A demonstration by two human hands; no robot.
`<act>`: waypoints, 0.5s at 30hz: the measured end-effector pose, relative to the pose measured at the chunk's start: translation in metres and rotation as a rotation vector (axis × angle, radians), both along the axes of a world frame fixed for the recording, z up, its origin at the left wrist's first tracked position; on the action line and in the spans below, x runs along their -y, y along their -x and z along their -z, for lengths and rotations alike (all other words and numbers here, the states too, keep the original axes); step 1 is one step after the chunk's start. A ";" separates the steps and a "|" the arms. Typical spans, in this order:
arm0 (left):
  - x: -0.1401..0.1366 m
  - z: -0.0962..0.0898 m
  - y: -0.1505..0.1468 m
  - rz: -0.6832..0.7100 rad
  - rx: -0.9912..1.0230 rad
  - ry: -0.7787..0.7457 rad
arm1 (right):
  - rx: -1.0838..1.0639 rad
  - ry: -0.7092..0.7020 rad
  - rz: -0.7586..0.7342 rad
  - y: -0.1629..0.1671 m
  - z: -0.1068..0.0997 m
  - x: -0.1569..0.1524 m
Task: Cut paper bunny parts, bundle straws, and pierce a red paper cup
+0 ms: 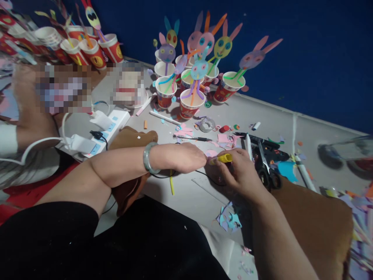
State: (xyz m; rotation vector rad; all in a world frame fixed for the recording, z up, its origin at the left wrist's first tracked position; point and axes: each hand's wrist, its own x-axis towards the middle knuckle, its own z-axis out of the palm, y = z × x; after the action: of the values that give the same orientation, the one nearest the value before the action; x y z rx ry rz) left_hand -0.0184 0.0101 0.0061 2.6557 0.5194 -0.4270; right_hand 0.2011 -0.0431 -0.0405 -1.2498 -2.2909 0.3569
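In the middle of the table my right hand is closed, its thumb and fingers pinching a short, bright yellow marker. My left hand, with a pale green bangle on the wrist, reaches in from the left. Its fingertips meet the marker's left end; the fingers are curled and mostly hidden by the back of the hand, so what they hold cannot be made out. A black pen lies just beyond my left hand. Scissors rest to the right of my right hand, and a yellow strip lies below my left wrist.
Paper cups with rabbit-faced figures stand along the blue wall. A tape roll, paper scraps and loose markers litter the table. A power strip with cables lies left, beside another person's arm.
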 end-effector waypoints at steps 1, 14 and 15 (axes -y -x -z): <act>0.000 0.001 -0.001 0.011 -0.010 -0.010 | 0.018 -0.005 -0.015 0.002 0.002 0.000; 0.000 -0.005 0.002 -0.013 0.001 0.012 | 0.006 -0.103 0.127 -0.014 -0.002 -0.001; 0.001 -0.004 0.001 -0.016 -0.002 0.008 | 0.009 -0.096 0.117 -0.011 -0.001 -0.001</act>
State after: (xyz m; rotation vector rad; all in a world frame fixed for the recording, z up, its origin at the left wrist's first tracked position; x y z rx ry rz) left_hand -0.0197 0.0095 0.0104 2.6416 0.5379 -0.4261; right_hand 0.2121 -0.0424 -0.0393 -1.3316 -2.2036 0.1983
